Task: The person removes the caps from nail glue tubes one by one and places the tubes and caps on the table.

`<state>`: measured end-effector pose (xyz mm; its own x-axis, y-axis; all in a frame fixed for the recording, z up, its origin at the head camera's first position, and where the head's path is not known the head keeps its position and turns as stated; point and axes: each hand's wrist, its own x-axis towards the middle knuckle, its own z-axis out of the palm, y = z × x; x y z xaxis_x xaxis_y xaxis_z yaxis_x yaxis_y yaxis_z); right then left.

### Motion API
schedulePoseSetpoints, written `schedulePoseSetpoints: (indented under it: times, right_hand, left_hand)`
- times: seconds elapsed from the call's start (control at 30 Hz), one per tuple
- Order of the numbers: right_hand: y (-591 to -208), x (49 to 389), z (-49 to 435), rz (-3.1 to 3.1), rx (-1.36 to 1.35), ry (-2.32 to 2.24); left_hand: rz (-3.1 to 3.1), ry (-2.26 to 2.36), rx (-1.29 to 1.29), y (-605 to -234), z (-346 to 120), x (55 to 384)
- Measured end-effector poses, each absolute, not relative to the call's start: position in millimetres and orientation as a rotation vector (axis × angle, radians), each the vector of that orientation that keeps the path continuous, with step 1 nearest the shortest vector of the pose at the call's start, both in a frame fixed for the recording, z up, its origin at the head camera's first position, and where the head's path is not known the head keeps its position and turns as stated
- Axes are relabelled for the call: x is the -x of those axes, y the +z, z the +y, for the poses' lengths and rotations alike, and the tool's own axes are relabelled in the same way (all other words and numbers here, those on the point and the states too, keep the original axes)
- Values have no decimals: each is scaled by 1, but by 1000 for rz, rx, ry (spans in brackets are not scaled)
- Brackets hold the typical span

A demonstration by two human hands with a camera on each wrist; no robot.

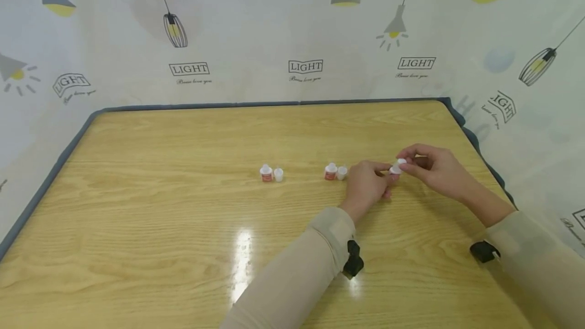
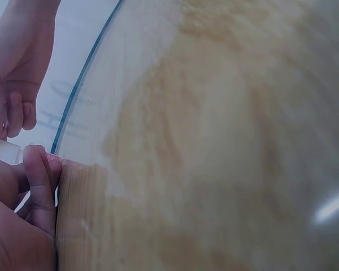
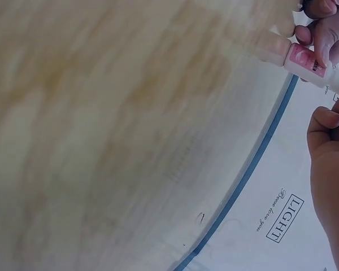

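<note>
Near the table's right side, my left hand (image 1: pixel 367 184) grips a small white bottle (image 3: pixel 306 59) with a pink-red label, just above the tabletop. Thumb and fingers of my right hand (image 1: pixel 436 171) pinch the white cap (image 1: pixel 401 162) at the bottle's top. In the right wrist view the bottle lies slanted across the upper right corner, its cap end cut off by the frame edge. Only part of both hands shows in the left wrist view, where the bottle is mostly hidden by fingers.
Left of my hands stands a red-labelled bottle (image 1: pixel 330 172) with a white cap (image 1: pixel 342 172) beside it. Farther left is another such bottle (image 1: pixel 266 173) with its cap (image 1: pixel 279 174). A dark edging borders the wooden table (image 1: pixel 160 207), with patterned walls behind.
</note>
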<state>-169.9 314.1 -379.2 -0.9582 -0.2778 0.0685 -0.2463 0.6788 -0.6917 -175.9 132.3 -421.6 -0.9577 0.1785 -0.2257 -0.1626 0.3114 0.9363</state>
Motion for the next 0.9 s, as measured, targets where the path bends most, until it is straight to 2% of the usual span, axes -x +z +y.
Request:
schedulePoseSetpoints:
  times: [0.3, 0.9]
  right_hand:
    - [-381, 170, 315, 2836, 326, -1120]
    - [-384, 174, 319, 2781, 574, -1214]
  left_hand:
    - [2298, 1694, 3, -424, 133, 176]
    - [2301, 1718, -13, -422, 133, 177]
